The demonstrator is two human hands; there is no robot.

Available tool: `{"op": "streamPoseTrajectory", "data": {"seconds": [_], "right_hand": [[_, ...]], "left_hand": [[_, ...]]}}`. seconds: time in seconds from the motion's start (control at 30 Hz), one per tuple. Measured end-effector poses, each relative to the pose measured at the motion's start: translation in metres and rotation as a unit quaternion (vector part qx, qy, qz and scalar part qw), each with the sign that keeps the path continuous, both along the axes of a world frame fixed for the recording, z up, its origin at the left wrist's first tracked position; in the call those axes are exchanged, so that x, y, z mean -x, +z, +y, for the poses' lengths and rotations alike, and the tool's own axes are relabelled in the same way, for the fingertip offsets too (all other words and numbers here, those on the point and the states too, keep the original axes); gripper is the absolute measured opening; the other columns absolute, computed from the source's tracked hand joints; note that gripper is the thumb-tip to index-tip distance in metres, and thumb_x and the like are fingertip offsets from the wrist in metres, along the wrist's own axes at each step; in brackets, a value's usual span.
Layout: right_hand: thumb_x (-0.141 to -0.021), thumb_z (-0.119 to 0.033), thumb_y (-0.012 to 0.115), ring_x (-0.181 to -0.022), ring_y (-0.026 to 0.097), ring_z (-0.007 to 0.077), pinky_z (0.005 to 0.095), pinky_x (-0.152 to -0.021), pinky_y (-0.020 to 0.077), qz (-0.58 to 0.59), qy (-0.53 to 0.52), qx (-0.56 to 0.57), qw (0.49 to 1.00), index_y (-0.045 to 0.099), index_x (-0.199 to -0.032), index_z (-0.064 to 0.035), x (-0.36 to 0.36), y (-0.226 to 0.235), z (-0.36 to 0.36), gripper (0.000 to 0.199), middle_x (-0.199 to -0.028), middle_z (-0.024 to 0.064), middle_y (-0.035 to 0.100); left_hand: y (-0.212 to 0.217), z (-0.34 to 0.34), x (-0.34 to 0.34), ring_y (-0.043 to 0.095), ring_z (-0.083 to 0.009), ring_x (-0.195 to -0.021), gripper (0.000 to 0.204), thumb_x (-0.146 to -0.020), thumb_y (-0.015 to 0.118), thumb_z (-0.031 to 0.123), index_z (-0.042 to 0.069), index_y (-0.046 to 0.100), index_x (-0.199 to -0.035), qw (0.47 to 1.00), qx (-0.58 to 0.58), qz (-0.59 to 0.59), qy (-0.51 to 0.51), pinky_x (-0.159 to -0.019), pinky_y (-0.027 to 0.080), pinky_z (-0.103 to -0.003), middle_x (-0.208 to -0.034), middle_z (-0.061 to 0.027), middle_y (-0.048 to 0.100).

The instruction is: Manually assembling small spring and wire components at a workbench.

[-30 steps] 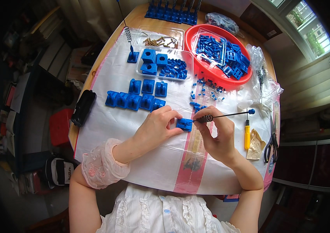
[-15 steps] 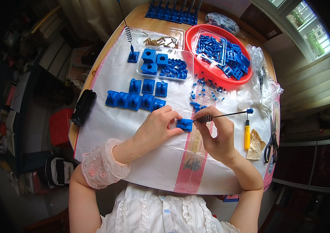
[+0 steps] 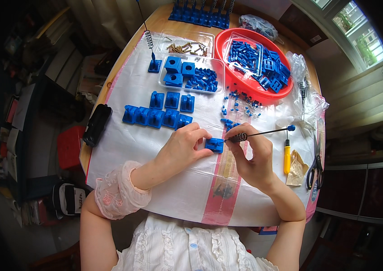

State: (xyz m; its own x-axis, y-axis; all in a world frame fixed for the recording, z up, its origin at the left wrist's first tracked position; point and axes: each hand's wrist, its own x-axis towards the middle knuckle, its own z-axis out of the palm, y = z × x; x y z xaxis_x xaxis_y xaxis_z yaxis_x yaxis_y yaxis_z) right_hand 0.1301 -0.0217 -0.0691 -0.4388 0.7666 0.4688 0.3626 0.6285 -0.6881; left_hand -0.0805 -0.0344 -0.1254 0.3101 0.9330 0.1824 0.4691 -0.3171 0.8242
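Between the thumb and fingers of my left hand [image 3: 183, 145] is a small blue plastic block [image 3: 214, 145], gripped by its left side just above the table. My right hand [image 3: 252, 152] is closed on a black spring rod [image 3: 263, 133], pinching it at the coiled part. The rod's near tip meets the block's right side; its far end, pointing right, carries a blue cap [image 3: 291, 128]. Several similar blue blocks [image 3: 155, 118] stand in two rows to the left of my hands. A few loose blue pieces [image 3: 230, 123] lie just beyond my right hand.
Behind are a clear tray [image 3: 222, 77] of blue parts, another with brass-coloured pins [image 3: 187, 48], and a red basin [image 3: 219, 43]. To the right lie a yellow-handled screwdriver [image 3: 287, 159] and black scissors [image 3: 314, 174]. A black case [image 3: 97, 125] sits at the left edge.
Almost nothing differs. The capped far end of the rod has shifted very slightly up and right, while both hands keep their places.
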Motion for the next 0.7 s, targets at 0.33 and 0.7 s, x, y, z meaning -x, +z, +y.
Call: {"op": "streamPoseTrajectory", "data": {"seconds": [0.33,0.7], "right_hand": [[-0.082,0.013,0.07,-0.073,0.067,0.0249,0.0344,-0.065,0.051,-0.009,0.003,-0.001,1.0,0.064,-0.1,-0.0006,0.0011,-0.0014,-0.0004,0.023,-0.089,0.0111,0.067],[-0.083,0.013,0.07,-0.075,0.069,0.0246,0.0334,-0.066,0.0523,-0.006,0.006,0.004,1.0,0.065,-0.1,0.0011,0.0031,0.0001,-0.0012,0.022,-0.089,0.0118,0.067]], "left_hand": [[0.0059,-0.0002,-0.0011,0.063,-0.024,-0.074,0.028,-0.076,0.086,0.013,0.003,0.073,-0.098,1.0,0.026,-0.004,0.003,-0.071,0.053,-0.036,-0.083,-0.0099,0.061],[0.0006,-0.0003,-0.0005,0.06,-0.017,-0.071,0.031,-0.076,0.089,0.015,0.006,0.074,-0.102,1.0,0.011,0.006,0.004,-0.067,0.052,-0.031,-0.084,-0.0064,0.062]]}}
